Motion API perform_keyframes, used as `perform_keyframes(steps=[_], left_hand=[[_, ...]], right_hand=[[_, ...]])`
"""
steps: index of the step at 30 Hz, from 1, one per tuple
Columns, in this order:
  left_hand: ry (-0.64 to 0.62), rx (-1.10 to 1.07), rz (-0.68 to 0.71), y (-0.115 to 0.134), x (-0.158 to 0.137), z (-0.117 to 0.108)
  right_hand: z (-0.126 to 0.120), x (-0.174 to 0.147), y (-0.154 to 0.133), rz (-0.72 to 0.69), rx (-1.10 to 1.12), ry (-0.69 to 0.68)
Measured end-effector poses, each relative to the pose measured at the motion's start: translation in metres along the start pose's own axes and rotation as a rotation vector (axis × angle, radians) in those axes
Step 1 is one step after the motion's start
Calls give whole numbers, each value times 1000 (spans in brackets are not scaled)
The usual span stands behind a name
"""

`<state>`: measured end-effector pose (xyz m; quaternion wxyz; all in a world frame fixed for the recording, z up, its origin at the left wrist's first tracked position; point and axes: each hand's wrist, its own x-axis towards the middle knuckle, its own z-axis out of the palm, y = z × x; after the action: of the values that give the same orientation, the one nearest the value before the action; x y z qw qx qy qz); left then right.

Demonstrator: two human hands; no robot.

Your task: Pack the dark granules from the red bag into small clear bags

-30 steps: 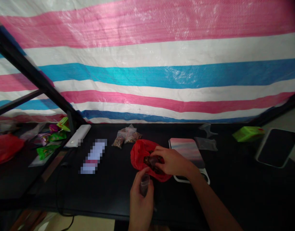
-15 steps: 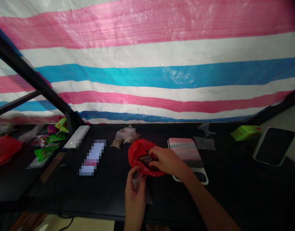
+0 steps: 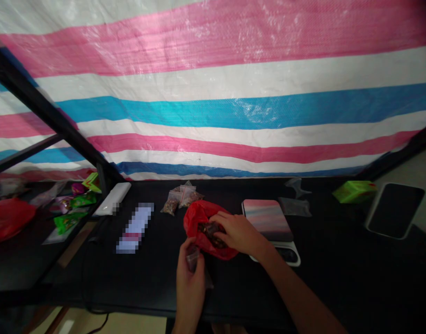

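Observation:
A red plastic bag (image 3: 192, 216) lies open on the black table, with dark brown, grain-like bits inside. My right hand (image 3: 235, 232) reaches into its mouth from the right, fingers curled around a small dark cup-like object (image 3: 212, 228) whose exact kind is unclear. At the near left edge of the bag, my left hand (image 3: 190, 278) pinches a small clear plastic bag (image 3: 192, 257) between thumb and fingers. Part of that clear bag hangs out to the right of the hand. A kitchen scale (image 3: 268, 220) with a pink and grey top stands right of the red bag, partly behind my right wrist.
Several small filled zip bags (image 3: 185, 197) lie behind the red bag. Clear empty bags (image 3: 296, 207), a green box (image 3: 355, 191) and a propped phone-like device (image 3: 395, 211) are at right. A white power strip (image 3: 113, 198) and a blurred-out rectangle (image 3: 136, 227) lie left, near a slanted black frame bar (image 3: 53, 111).
My right hand has shifted slightly left inside the red bag. My left hand has moved a little left with the clear bag, and the red bag's mouth looks wider.

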<state>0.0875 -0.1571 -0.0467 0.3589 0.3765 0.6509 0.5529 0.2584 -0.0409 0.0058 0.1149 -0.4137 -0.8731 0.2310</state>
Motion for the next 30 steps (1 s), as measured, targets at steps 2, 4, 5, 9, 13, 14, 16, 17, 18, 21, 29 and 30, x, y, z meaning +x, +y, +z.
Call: perform_keyframes(steps=[2, 4, 5, 9, 13, 14, 16, 17, 18, 21, 29, 30], left_hand=[[-60, -9, -23, 1, 2, -1], [-69, -7, -24, 2, 3, 0], [-67, -8, -21, 2, 2, 0], [-11, -29, -19, 2, 1, 1], [42, -48, -11, 4, 2, -1], [27, -49, -15, 4, 3, -2], [-5, -31, -22, 5, 7, -5], [-2, -12, -18, 6, 8, -8], [23, 15, -3, 7, 10, -10], [202, 136, 89, 16, 14, -18], [-79, 175, 337, 61, 46, -19], [-145, 238, 351, 65, 55, -16]], right_hand=[[1, 1, 0, -7, -25, -4], [2, 2, 0, -9, -32, -8], [3, 2, 0, -12, -25, -7], [4, 2, 0, -29, 44, 7], [4, 1, -3, -45, 79, 2], [4, 1, -3, -47, 74, 1], [5, 1, -3, -57, 72, 10], [4, 2, -3, -69, 81, 23], [4, 3, -2, -86, 96, 40], [-1, 4, 3, -101, 120, 109], [-18, 2, 12, -28, 249, 292], [-18, 2, 12, -18, 297, 315]])
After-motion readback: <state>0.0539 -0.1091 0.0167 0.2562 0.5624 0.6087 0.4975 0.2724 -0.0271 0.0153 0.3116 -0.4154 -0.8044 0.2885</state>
